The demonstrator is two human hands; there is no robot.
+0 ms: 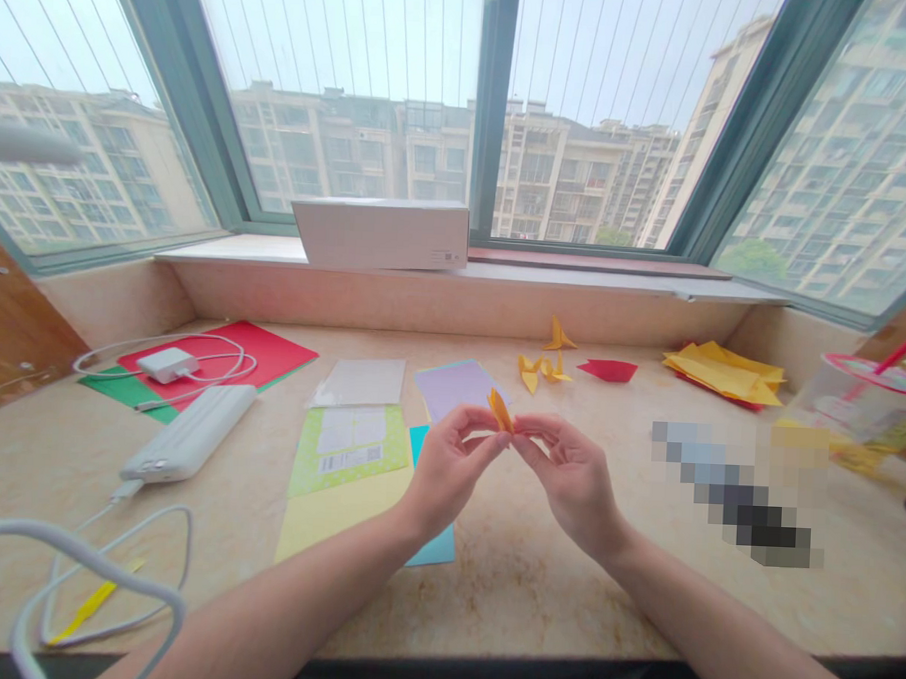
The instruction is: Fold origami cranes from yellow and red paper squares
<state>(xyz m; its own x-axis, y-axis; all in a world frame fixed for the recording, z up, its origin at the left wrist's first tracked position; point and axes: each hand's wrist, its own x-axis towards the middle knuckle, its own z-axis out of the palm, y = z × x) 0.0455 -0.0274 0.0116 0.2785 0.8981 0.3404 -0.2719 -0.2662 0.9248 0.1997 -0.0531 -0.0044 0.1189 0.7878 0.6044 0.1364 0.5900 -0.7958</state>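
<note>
One folded orange paper piece (500,410) is pinched mid-frame by curled left hand (452,465) and right hand (576,477); three folded yellow paper figures (559,337) are seen centre-right.

Mottled beige counter (538,613). Left side: green sheet (113,389), white power bank (185,438). Middle: cyan sheet (435,549). Towards back: yellow folded pieces (527,376), red folded piece (608,370). Right: plastic cup (832,411).

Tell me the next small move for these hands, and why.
Probably press the small folded orange paper piece more firmly near its base: the bare left hand and bare right hand pinch its lower end, while its upper end sticks up.
</note>
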